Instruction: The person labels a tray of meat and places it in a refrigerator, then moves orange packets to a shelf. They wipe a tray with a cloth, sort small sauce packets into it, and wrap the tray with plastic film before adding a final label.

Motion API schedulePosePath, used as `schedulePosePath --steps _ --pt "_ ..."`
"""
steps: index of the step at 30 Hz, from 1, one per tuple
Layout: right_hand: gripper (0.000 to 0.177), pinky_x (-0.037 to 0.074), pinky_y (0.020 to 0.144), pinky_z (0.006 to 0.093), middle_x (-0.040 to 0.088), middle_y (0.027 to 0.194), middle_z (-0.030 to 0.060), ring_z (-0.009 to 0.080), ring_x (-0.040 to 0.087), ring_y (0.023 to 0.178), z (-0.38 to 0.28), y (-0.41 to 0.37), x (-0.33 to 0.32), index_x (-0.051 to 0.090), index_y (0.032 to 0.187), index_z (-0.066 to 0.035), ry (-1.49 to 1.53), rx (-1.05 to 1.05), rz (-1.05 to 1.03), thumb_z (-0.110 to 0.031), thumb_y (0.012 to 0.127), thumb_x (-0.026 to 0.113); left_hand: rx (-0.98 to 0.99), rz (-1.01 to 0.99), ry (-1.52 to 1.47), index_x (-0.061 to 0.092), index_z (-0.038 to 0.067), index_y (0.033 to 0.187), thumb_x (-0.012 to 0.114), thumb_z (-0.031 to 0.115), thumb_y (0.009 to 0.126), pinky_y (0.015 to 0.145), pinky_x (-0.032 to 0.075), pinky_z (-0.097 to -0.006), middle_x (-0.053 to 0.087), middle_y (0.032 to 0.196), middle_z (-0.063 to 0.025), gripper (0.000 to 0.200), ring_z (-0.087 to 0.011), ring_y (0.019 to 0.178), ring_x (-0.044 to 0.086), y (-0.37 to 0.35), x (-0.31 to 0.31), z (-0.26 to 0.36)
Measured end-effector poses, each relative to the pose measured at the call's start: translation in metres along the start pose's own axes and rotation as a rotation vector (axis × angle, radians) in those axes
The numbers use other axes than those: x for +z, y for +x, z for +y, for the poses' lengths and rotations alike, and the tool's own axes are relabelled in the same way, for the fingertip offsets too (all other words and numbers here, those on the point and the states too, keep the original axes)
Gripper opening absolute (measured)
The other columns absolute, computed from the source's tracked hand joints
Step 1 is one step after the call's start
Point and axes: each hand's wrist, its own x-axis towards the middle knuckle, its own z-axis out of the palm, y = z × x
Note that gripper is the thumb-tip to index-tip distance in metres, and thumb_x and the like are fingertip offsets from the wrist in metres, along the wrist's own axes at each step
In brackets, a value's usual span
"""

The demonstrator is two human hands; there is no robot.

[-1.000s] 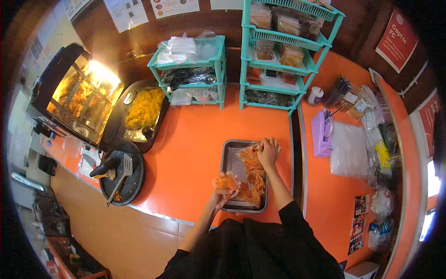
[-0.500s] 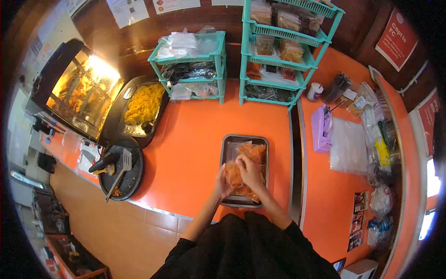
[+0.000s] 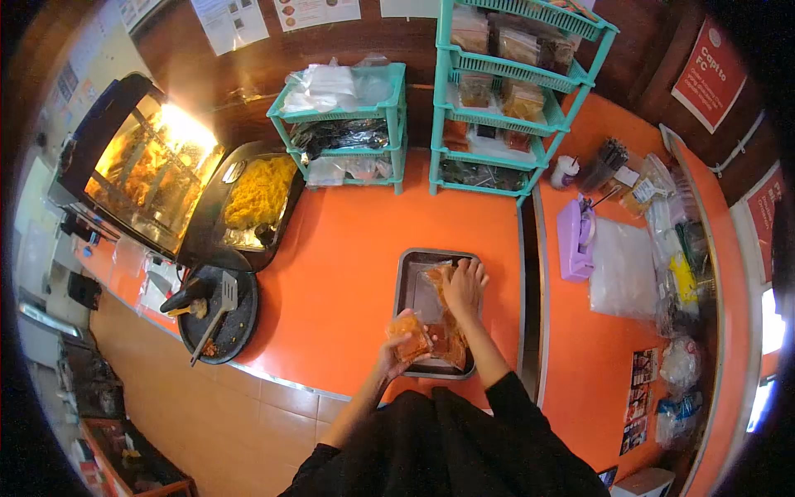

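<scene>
My left hand [image 3: 392,356] is closed around a small clear plastic packet of orange food [image 3: 409,338], over the lower left part of a dark metal tray [image 3: 401,286]. More packets of the same orange-red food [image 3: 450,348] lie in a row along the tray's right side. My right hand [image 3: 466,291] is over the upper right part of the tray, its fingers spread on the upper packets [image 3: 439,273]. Part of those packets is hidden beneath it.
Green racks [image 3: 489,149] with bagged goods stand behind the tray. To the left are a lit food warmer [image 3: 149,174], a pan of yellow food [image 3: 258,195] and a black pan [image 3: 240,323] with a spatula. A purple tape dispenser [image 3: 573,240] sits on the right counter.
My right hand has let go of the packet in my left hand and moved up and right onto the tray's packets. My left hand has shifted slightly down, still holding its packet.
</scene>
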Motion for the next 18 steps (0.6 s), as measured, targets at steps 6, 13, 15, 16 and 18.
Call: schedulePosePath --steps 6,13,15,16,18 --pt "0.018 0.034 0.088 0.0480 0.053 0.101 0.0133 0.0332 0.045 0.104 -0.021 0.020 -0.028 0.057 0.087 -0.005 0.071 0.011 -0.224 -0.022 0.087 0.056 0.050 -0.068 0.210 0.033 0.023 0.133 0.054 0.000 0.079 0.060 0.053 -0.0297 0.055 0.111 -0.0102 0.062 -0.0247 0.094 0.060 0.022 -0.040 -0.011" --pt "0.010 0.048 0.078 0.0397 0.062 0.100 0.0090 0.0273 0.059 0.097 -0.019 -0.052 -0.052 0.056 0.083 -0.003 0.273 -0.611 0.144 -0.004 0.073 0.060 -0.161 0.334 0.256 0.047 0.019 0.120 0.048 0.045 0.091 0.068 0.047 -0.0313 0.056 0.112 0.0000 0.039 -0.0151 0.093 0.056 0.038 -0.011 -0.021" --pt "0.011 0.050 0.080 0.0391 0.063 0.107 0.0130 0.0289 0.061 0.098 -0.017 -0.072 -0.052 0.061 0.093 -0.007 0.309 -0.698 0.121 -0.010 0.083 0.056 -0.112 0.138 0.175 0.046 0.015 0.119 0.039 0.057 0.091 0.060 0.047 -0.0264 0.057 0.096 -0.0011 0.051 -0.0121 0.080 0.056 0.046 -0.024 -0.027" --pt "0.011 0.050 0.080 0.0391 0.063 0.107 0.0130 0.0289 0.061 0.098 -0.016 -0.079 -0.056 0.061 0.093 -0.007 0.309 -0.697 0.124 -0.010 0.083 0.056 -0.056 0.172 0.202 0.048 0.015 0.118 0.037 0.059 0.090 0.059 0.047 -0.0258 0.057 0.095 -0.0011 0.053 -0.0117 0.079 0.056 0.048 -0.026 -0.027" --pt "0.014 0.050 0.083 0.0407 0.061 0.114 0.0144 0.0298 0.061 0.101 -0.015 -0.093 -0.065 0.062 0.096 -0.008 0.280 -0.690 -0.059 -0.013 0.085 0.054 -0.018 0.276 0.322 0.048 0.014 0.119 0.030 0.062 0.090 0.066 0.049 -0.0280 0.057 0.097 -0.0038 0.059 -0.0143 0.084 0.057 0.038 -0.005 -0.016"
